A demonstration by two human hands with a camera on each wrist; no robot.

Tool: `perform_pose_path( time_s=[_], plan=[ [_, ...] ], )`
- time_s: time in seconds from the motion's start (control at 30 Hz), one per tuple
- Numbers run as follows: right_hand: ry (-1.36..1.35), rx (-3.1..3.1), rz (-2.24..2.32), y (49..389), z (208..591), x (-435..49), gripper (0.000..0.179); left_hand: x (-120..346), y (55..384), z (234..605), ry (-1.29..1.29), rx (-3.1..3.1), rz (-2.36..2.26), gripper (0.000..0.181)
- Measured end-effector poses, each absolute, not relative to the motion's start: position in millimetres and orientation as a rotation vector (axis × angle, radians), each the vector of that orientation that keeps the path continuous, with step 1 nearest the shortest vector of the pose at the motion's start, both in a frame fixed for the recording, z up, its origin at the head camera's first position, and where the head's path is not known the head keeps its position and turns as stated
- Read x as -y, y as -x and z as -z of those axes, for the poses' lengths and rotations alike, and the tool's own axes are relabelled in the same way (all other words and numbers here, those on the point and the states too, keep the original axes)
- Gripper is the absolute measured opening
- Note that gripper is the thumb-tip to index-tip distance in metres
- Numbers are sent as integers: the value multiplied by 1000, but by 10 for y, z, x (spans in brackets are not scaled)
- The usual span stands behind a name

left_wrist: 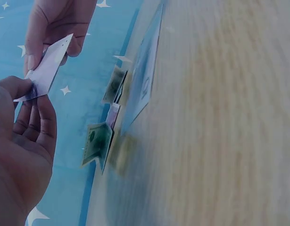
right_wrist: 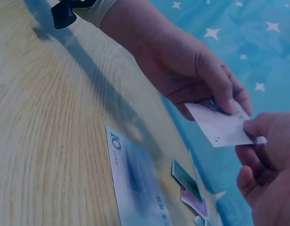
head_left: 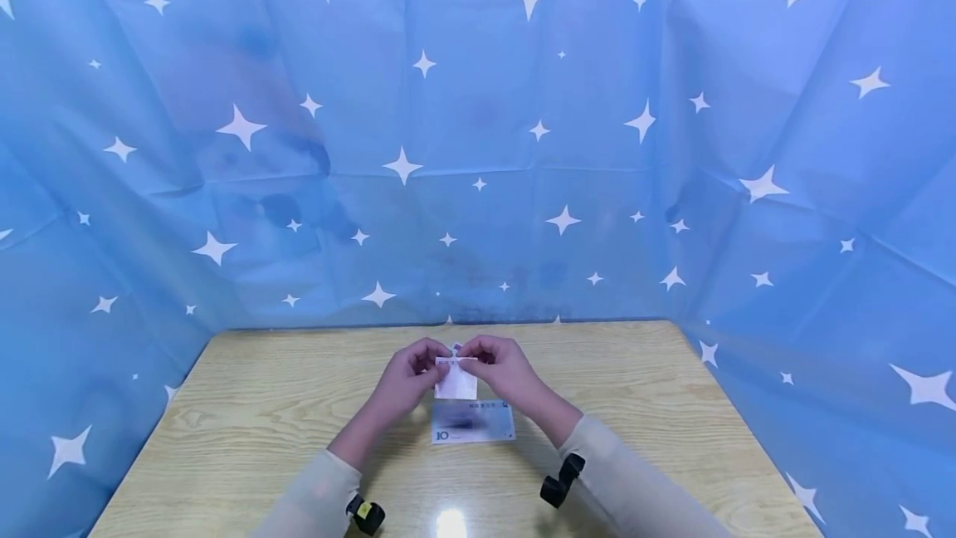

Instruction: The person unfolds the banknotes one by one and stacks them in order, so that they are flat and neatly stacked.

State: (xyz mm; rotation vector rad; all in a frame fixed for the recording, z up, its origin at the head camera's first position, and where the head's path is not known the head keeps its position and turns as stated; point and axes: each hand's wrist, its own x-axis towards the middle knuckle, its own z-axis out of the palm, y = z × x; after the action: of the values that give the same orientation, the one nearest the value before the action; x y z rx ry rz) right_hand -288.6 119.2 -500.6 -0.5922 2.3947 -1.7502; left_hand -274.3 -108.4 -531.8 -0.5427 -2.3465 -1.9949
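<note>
Both hands hold up a pale, pinkish-white banknote [head_left: 456, 384], roughly square as if folded over. My left hand [head_left: 407, 372] pinches its left side between thumb and fingers. On the other side, my right hand [head_left: 508, 368] pinches it near the top edge. Below the hands a blue-grey 10 yuan banknote [head_left: 485, 423] lies flat on the table. Beyond it in the left wrist view stand a folded green banknote [left_wrist: 94, 141], another folded greenish banknote [left_wrist: 113, 84] and a pink one [left_wrist: 112, 114] between them.
The wooden table [head_left: 284, 405] has rounded far corners. A blue curtain [head_left: 478, 123] with white stars hangs right behind its far edge and along both sides. Small black wrist devices [head_left: 556, 488] sit at both sleeves.
</note>
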Motion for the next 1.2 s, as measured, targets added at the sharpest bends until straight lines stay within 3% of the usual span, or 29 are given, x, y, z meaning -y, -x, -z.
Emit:
perform_pose_path(
  time_s=[0.67, 1.2],
  plan=[
    [433, -2362, 1865, 2768, 5055, -1305, 10, 999, 2676, 5288, 426, 2304, 2070, 16],
    [442, -2389, 1855, 2745, 5004, -1332, 10, 1017, 2652, 5283, 488, 2380, 1962, 25]
  ],
)
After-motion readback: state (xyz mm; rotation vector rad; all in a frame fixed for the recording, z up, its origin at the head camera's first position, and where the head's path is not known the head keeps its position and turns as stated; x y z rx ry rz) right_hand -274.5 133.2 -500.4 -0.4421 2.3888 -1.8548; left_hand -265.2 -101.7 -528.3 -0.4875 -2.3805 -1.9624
